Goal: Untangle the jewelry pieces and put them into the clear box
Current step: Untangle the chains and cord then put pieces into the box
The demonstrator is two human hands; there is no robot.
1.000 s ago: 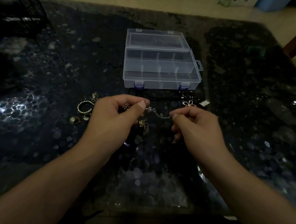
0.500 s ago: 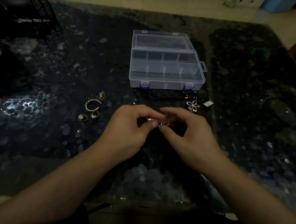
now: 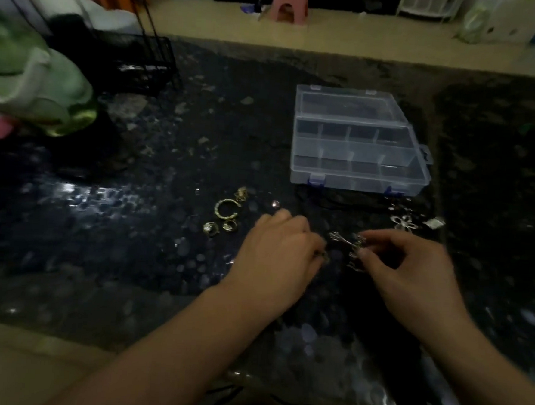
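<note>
Risk lies in the silver tangled jewelry chain (image 3: 349, 248), pinched by right hand (image 3: 412, 273) fingers near the open clear plastic box (image 3: 357, 145); left hand (image 3: 280, 253) grips another piece, and tugging could tighten knots.

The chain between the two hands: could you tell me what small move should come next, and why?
Probably a gentle pull apart. The right hand pinches the silver chain, the left hand curls over a small piece at its other end, and they look not yet separated. The clear box stands open beyond, its compartments seemingly bare, so nothing is ready to drop in yet.
</note>
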